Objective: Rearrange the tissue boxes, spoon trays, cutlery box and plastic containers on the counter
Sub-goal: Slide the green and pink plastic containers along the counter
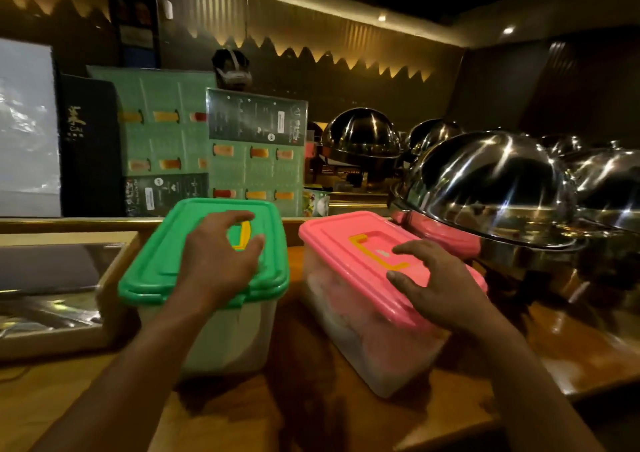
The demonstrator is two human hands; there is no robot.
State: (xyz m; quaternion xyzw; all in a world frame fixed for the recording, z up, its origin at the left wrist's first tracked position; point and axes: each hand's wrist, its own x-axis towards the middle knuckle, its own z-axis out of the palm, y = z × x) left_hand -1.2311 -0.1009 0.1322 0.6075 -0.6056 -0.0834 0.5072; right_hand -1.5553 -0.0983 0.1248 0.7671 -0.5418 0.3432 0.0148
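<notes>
Two clear plastic containers stand side by side on the wooden counter. The left container has a green lid with a yellow handle. My left hand lies on that lid, fingers curled near the handle with nothing gripped. The right container has a pink lid with a flat orange handle, and it sits turned at an angle. My right hand hovers over the pink lid's right part with fingers spread. No tissue boxes, spoon trays or cutlery box can be made out.
A row of shiny domed chafing dishes crowds the right side, close to the pink-lidded container. A recessed metal tray in a wooden frame lies left. Green menu boards stand behind the containers.
</notes>
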